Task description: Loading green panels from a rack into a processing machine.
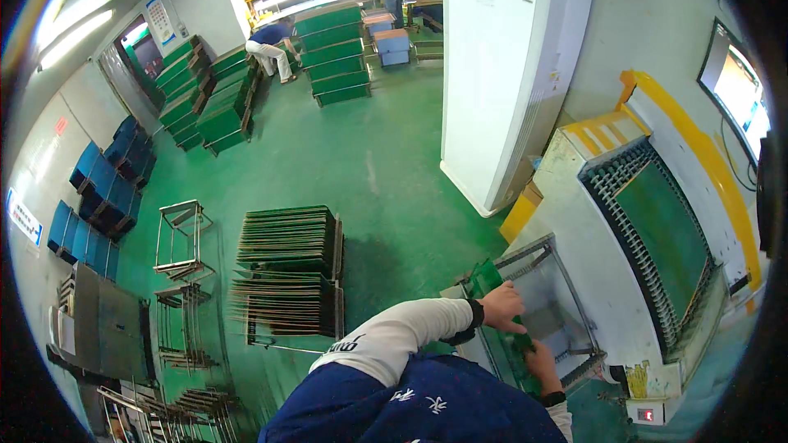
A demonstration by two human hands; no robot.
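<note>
Several upright green boards [513,354] stand close together in a metal frame rack [566,287] just ahead of me, on the right. My left hand [501,308] grips them at their far end, its fingers bent over the top edges. Nearer to my body, my right hand [542,367] is closed round the same boards at their other end. My arms and the boards hide some of the fingertips. A larger green board [665,230] lies on the roller conveyor [611,197] to my right, apart from both hands.
Two racks of upright boards [283,303] stand on the green floor to the left, beside bare metal frames [176,238]. A tall white cabinet [484,74] rises ahead. Green crates [332,53] are stacked farther off, near a bending person [271,45]. Blue racks [103,189] line the left wall.
</note>
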